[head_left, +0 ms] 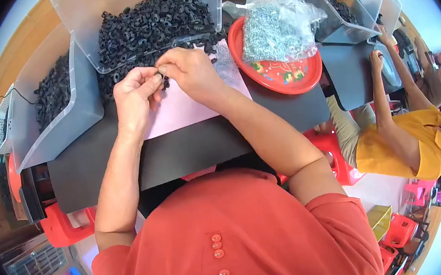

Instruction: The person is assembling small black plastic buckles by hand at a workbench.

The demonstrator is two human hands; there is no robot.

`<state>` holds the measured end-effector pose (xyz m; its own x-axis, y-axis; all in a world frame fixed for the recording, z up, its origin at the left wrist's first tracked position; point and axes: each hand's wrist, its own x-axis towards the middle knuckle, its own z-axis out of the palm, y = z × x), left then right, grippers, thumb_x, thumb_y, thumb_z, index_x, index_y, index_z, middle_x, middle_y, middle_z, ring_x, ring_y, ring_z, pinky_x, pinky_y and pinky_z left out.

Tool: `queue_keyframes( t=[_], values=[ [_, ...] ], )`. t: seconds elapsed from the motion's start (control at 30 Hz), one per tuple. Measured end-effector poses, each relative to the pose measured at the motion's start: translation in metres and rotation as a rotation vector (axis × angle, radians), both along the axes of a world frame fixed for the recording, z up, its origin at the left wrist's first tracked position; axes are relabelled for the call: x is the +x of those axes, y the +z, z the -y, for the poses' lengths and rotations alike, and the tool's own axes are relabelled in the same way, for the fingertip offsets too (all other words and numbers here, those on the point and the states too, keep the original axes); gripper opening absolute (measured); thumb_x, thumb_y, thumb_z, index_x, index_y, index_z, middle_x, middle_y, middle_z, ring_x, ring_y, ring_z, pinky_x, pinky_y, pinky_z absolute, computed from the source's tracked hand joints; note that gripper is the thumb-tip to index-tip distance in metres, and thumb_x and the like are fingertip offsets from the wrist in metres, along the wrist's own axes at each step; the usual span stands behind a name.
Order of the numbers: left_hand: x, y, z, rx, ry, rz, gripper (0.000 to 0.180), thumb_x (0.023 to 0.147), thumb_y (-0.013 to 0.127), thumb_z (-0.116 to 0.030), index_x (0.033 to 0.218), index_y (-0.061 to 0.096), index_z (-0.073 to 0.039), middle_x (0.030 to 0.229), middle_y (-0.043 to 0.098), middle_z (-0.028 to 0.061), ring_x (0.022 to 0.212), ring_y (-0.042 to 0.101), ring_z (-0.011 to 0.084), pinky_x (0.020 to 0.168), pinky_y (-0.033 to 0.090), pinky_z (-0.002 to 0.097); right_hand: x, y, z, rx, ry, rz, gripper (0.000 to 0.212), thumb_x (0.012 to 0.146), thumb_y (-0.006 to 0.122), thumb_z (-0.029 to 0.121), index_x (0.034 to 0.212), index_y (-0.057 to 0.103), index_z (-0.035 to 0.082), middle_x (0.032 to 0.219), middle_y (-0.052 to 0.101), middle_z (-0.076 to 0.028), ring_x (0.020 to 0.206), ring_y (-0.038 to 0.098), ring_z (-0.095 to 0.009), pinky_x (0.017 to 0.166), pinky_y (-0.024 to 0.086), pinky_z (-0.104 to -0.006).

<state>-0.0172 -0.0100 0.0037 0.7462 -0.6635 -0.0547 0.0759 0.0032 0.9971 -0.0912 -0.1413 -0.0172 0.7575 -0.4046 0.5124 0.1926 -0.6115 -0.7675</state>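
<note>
My left hand (136, 92) and my right hand (190, 72) meet above a pink sheet (183, 112) on the black table. Thumb and fingers of the left are closed on a small black plastic part, mostly hidden by the fingertips. The right hand's thumb and forefinger pinch together right against it; whatever they hold is too small to make out. Just beyond the hands, a clear plastic bin (77, 45) lies tipped toward me, with a heap of small black plastic parts (160, 23) spilling onto the table.
To the left stands another clear bin (63, 127) of black parts. A red flowered tray (308, 77) on the right bears a clear bag of small silvery metal pieces (271, 33). Farther right, a person in a yellow shirt (399, 145) works at another black table (351, 78).
</note>
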Motion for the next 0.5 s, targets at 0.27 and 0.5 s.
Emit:
queue_keyframes(
  t=[0.27,0.5],
  values=[
    [-0.001,0.002,-0.007,-0.004,0.031,-0.036,0.009,0.085,0.063,-0.004,0.092,0.064,0.002,0.072,0.063,0.0045,0.053,0.052,0.007,0.043,0.038,0.0194,0.003,0.003,-0.003,0.113,0.084,-0.042,0.016,0.085,0.061,0.013,0.089,0.067,-0.001,0.075,0.066,-0.011,0.068,0.062,-0.015,0.062,0.047,-0.0296],
    [-0.001,-0.002,-0.001,-0.115,0.013,-0.131,0.012,0.083,0.065,-0.002,0.092,0.062,0.005,0.072,0.062,0.0074,0.052,0.055,0.0093,0.04,0.039,0.0213,-0.011,0.017,0.006,0.348,0.077,-0.125,0.011,0.084,0.063,0.011,0.087,0.067,0.002,0.066,0.06,0.0,0.06,0.053,-0.005,0.054,0.043,-0.0218]
  ],
)
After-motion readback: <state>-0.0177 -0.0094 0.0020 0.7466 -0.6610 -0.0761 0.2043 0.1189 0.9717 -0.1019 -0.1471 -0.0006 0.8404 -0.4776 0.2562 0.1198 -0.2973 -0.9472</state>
